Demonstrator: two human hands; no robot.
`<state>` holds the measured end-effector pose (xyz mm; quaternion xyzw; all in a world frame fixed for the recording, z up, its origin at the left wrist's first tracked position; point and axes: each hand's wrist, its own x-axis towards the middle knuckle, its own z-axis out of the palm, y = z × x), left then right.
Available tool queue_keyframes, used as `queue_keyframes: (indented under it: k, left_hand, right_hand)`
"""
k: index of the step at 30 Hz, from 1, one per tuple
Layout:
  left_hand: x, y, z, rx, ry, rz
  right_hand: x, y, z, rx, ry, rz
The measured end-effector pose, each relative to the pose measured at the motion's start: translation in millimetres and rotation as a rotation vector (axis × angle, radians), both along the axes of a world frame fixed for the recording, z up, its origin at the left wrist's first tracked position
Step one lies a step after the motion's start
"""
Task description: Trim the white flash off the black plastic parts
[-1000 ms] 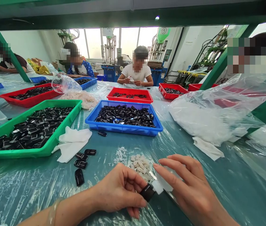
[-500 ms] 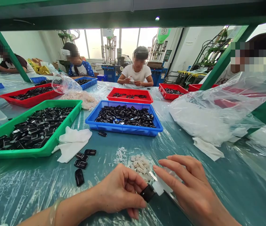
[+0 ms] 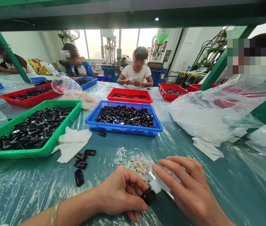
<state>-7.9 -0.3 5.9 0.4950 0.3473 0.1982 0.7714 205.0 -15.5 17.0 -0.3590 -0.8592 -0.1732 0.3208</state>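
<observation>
My left hand [image 3: 123,191] is closed, pinching a small black plastic piece [image 3: 148,196] between thumb and fingers. At the upper right corner of that piece sits a whitish translucent strip [image 3: 155,185]; whether the two are joined I cannot tell. My right hand [image 3: 186,185] hovers over the strip with fingers stretched and spread. Its thumb is hidden, and so is whatever may lie beneath the palm. A thin shiny edge shows beside that hand. Just beyond my hands lie a pile of off-white chips [image 3: 139,167] and a smaller heap of white scraps [image 3: 120,155].
Several loose black pieces [image 3: 79,177] lie left of my hands. A green tray [image 3: 41,153] and a blue tray [image 3: 123,128] hold similar pieces. White cloth [image 3: 73,142] rests beside the green tray. Clear plastic bags [image 3: 208,116] stand right. Co-workers sit around the table.
The black piece in my left hand has turned slightly and shifted a little right. My right hand has moved slightly left, and the whitish strip has shifted a bit.
</observation>
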Motion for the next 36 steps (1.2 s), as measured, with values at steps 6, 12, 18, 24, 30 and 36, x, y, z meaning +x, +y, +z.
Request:
queue_keyframes:
  k: [6, 12, 18, 24, 30, 36]
  left_hand:
    - [-0.3, 0.5, 1.1, -0.018, -0.016, 0.011]
    - [-0.3, 0.5, 1.7, -0.02, -0.013, 0.024]
    - [-0.2, 0.4, 1.8, -0.021, -0.016, 0.027]
    - [1.1, 0.3, -2.1, -0.04, -0.045, 0.015]
    - [1.9, 0.3, 1.0, -0.051, -0.039, 0.023]
    - [1.5, -1.0, 2.8, -0.039, -0.033, 0.04]
  right_hand:
    - [1.2, 2.4, 1.7, 0.005, -0.037, 0.024]
    - [-0.2, 3.3, 0.0, 0.022, 0.06, 0.023]
    - [0.3, 3.9, 1.7, 0.03, 0.032, 0.023]
    - [-1.3, 1.4, 4.5, -0.006, -0.017, -0.034]
    - [-4.0, 0.0, 5.2, -0.027, 0.038, -0.044]
    - [-2.0, 1.2, 5.2, -0.045, 0.074, -0.003]
